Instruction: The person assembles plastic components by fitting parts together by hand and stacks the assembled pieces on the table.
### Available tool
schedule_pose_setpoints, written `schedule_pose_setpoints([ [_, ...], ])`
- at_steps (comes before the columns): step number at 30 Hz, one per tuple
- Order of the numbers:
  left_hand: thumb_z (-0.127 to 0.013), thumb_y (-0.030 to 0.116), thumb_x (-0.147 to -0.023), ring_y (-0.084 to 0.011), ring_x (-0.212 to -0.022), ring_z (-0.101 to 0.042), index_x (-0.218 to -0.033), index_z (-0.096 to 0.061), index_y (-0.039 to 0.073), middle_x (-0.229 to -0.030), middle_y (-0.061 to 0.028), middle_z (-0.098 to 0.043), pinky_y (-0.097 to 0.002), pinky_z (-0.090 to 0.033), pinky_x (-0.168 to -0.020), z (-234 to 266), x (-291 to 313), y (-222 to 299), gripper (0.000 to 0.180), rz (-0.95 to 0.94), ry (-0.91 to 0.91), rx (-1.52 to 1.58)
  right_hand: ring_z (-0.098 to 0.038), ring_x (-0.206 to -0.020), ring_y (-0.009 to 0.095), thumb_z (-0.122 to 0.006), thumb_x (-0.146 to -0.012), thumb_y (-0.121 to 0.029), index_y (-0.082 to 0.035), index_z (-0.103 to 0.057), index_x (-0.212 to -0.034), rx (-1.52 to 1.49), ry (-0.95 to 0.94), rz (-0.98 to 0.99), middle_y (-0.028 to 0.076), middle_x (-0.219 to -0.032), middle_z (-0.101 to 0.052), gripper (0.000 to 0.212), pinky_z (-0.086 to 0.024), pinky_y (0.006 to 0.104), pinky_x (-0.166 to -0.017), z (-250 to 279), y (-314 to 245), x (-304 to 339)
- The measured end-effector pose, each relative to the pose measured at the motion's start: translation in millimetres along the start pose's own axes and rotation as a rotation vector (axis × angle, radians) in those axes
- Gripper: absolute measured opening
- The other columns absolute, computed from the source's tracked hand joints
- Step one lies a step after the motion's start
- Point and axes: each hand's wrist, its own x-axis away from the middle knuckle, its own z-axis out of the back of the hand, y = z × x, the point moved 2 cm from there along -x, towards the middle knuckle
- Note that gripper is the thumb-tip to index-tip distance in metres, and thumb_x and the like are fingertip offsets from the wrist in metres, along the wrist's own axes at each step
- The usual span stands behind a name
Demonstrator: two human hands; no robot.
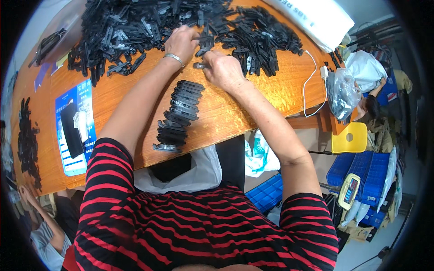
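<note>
My left hand (181,44), with a bracelet at the wrist, is at the near edge of the big heap of black plastic pieces (122,34). Its fingers are curled and close on a black plastic piece (206,41) between my two hands. My right hand (224,70) is just to the right, its fingers bent together round another black plastic piece (199,66), whose end sticks out to the left; part of the grip is hidden. Below them, a row of similar pieces (183,106) lies side by side in a curving column toward the table's front edge.
A second heap of pieces (262,40) lies at right, beside a white sack (316,22). A white cable (305,90) loops near the right edge. At left, a phone (71,131) rests on a blue-white sheet (63,101), near more pieces (28,140). Other people sit at both sides.
</note>
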Motion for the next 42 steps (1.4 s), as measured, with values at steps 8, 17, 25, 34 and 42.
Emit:
schedule_pose_setpoints([
  [8,-0.081,0.007,-0.081,-0.0264,-0.086,-0.067,-0.091,-0.072,0.007,-0.098,-0.0059,-0.07,-0.0361,-0.055,-0.077,32.6,28.8,-9.5,0.014,-0.086,0.167,0.131,-0.071,-0.082,0.035,-0.079,-0.087,-0.024,-0.002,-0.063,-0.103,-0.116,0.006,-0.033,0.016,-0.09,-0.07,0.032,-0.056,0.046,-0.073,-7.8,-8.5,2.7],
  [17,-0.078,0.004,-0.083,-0.024,-0.087,-0.072,-0.097,-0.071,0.007,-0.101,-0.0061,-0.072,-0.0365,-0.057,-0.078,49.8,52.2,-1.4,0.016,-0.027,-0.108,0.43,-0.056,-0.051,0.008,-0.067,-0.101,-0.014,-0.001,-0.067,-0.098,-1.402,0.067,-0.69,0.004,-0.074,-0.066,0.013,-0.049,0.0242,-0.045,-1.0,-9.7,6.3],
  [25,-0.081,0.01,-0.089,-0.0112,-0.077,-0.068,-0.1,-0.073,-0.001,-0.087,-0.0056,-0.073,-0.0255,-0.055,-0.067,41.4,62.8,-18.7,0.018,0.453,-0.397,0.978,-0.059,-0.056,0.008,-0.072,-0.097,-0.01,-0.001,-0.066,-0.098,-1.314,-0.002,-0.776,0.004,-0.076,-0.068,0.011,-0.051,0.0233,-0.05,-23.6,-12.6,20.7],
  [34,-0.083,0.017,-0.084,-0.0154,-0.075,-0.068,-0.095,-0.075,0.001,-0.086,-0.0071,-0.075,-0.0327,-0.056,-0.07,20.0,61.9,-21.1,0.021,0.349,-0.294,0.569,-0.06,-0.051,0.01,-0.07,-0.096,-0.006,0.002,-0.064,-0.091,-1.246,0.006,-0.826,0.006,-0.071,-0.067,0.011,-0.05,0.0254,-0.043,-20.8,-10.8,15.6],
  [42,-0.081,0.026,-0.085,-0.0255,-0.085,-0.072,-0.09,-0.075,0.007,-0.089,-0.0118,-0.076,-0.0381,-0.056,-0.081,22.7,56.7,-5.4,0.021,0.34,-0.34,0.263,-0.053,-0.045,0.009,-0.071,-0.096,-0.008,-0.001,-0.059,-0.088,-1.014,-0.054,-0.859,0.005,-0.068,-0.065,0.015,-0.042,0.0241,-0.038,-14.3,-13.2,14.0],
])
